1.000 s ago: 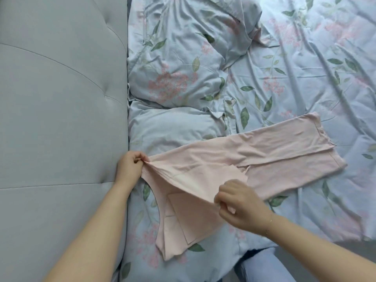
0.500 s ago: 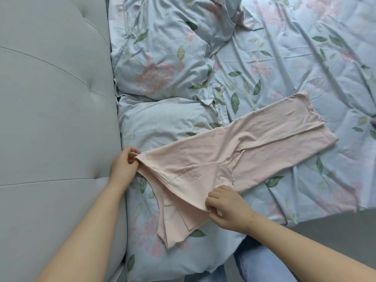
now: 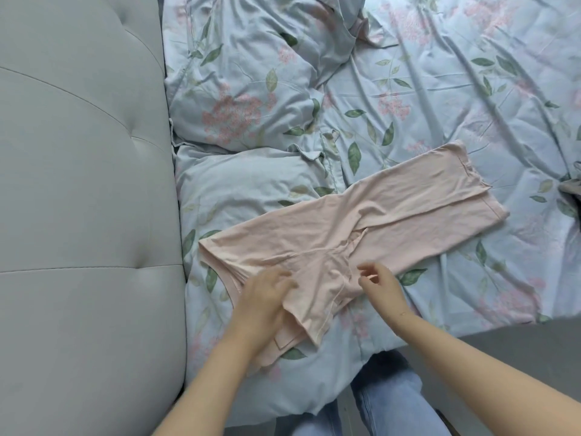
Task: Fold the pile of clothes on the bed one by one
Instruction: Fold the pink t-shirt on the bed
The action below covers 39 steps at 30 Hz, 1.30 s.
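Observation:
A pale pink garment [image 3: 393, 212] lies spread flat across the floral bed sheet [image 3: 440, 89], its long part reaching up to the right. Its near end is doubled into layers. My left hand [image 3: 267, 297] rests on that near end with fingers stretched out, blurred by motion. My right hand [image 3: 380, 284] hovers at the garment's lower edge, fingers loosely spread, holding nothing.
A grey padded headboard [image 3: 78, 184] fills the left. Two floral pillows [image 3: 245, 89] [image 3: 245, 184] lie just beyond the garment. A bit of darker cloth [image 3: 572, 190] shows at the right edge. My jeans-clad legs [image 3: 386, 404] stand at the bed's near edge.
Both hands have let go of the pinched fabric. The garment's near end has dropped flat onto the sheet, and my left hand has moved right onto it.

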Motion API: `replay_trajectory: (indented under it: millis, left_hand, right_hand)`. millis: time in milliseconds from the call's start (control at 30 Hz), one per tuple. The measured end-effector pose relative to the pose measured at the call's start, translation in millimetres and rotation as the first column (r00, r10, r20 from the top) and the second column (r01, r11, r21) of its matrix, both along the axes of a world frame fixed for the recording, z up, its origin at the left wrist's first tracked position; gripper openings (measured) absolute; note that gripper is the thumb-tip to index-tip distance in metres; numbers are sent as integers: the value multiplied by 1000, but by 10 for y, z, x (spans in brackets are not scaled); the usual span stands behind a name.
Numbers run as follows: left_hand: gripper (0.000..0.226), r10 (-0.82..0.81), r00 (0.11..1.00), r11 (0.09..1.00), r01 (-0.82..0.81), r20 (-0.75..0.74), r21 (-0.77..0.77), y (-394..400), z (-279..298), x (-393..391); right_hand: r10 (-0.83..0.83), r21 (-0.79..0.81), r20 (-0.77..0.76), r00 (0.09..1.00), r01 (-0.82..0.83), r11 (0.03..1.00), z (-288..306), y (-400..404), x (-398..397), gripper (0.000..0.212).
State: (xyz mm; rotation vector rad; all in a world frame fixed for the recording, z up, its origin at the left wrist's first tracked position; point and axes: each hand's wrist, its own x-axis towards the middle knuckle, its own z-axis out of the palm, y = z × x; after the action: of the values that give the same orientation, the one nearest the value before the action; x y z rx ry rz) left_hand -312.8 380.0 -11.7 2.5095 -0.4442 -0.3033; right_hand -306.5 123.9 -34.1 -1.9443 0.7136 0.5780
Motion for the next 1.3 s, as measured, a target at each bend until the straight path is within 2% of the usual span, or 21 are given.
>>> replay_trajectory:
  millis: [67,133,200,333,400,433,533,600,667,700,733,800,833,867,900,967,1000,1067,1167,1233,1300]
  left_hand:
    - [54,-123,988,992,124,-93,14,-195,-110,-294]
    - [60,-119,980,991,127,-159,38,-281,-200,-440]
    - [56,-79,985,996,86,-155,39,-291,-215,-427]
    - [19,-42,991,999,43,-129,8,-295,-192,-359]
    - [5,54,980,996,-67,-194,-63,-303,-147,-341]
    - [7,129,955,979,-165,-267,-117,-307,-100,-321]
    - [10,312,791,822,-502,-526,-269,-328,97,-206]
    - [17,368,740,735,-602,-562,-312,-314,168,-112]
    - [23,433,691,668,-677,-579,-308,-306,187,-34]
    - [26,468,658,629,-717,-590,-300,-310,179,1]
    - [30,502,625,588,-754,-598,-294,-317,174,33]
    - [32,561,575,512,-806,-595,-296,-326,153,95]
    - [31,588,549,472,-829,-594,-300,-319,134,125]
    - [29,609,529,435,-846,-591,-309,-305,116,149]
    - [26,622,515,405,-856,-590,-320,-291,102,176]
    - [19,640,509,372,-861,-575,-347,-259,67,206]
    - [16,652,518,373,-855,-553,-360,-246,48,206]
    - [12,670,545,401,-837,-504,-372,-230,19,182]
    - [20,680,594,502,-805,-430,-316,-241,8,155]
    - [27,713,597,550,-802,-368,-234,-251,5,152]
    - [32,761,562,545,-825,-325,-149,-223,-46,156]
  right_hand:
    - [-159,125,-231,960,191,974,-101,26,33,31]
    - [-187,220,-383,905,286,933,-155,113,61,32]
    - [-165,243,-429,888,289,926,-198,180,71,29]
    - [-293,229,-392,872,401,887,-180,181,91,17]
    - [-334,216,-361,871,426,879,-144,154,122,17]
    - [-348,230,-356,867,442,867,-123,137,142,15]
    - [-373,274,-377,848,487,830,-5,101,254,4]
    - [-339,225,-330,881,422,878,20,103,288,10]
    - [-232,206,-157,960,261,943,5,125,235,20]
    - [-89,183,0,996,87,979,11,124,173,30]
    - [121,125,154,981,-141,982,6,115,105,43]
    - [531,-97,309,789,-529,843,-58,89,23,65]
    - [632,-199,317,707,-602,773,-103,88,36,69]
    - [673,-289,331,662,-608,740,-144,96,84,65]
    - [669,-353,354,654,-569,743,-185,112,158,53]
    - [568,-355,423,706,-448,821,-184,172,377,19]
    - [499,-303,443,745,-399,865,-158,192,516,11]
    - [373,-173,431,822,-331,928,-118,204,797,8]
    - [326,-85,412,851,-320,944,-20,261,1163,4]
    - [377,-114,391,840,-362,925,-22,347,1310,4]
    - [508,-239,331,795,-450,860,-70,455,1352,12]
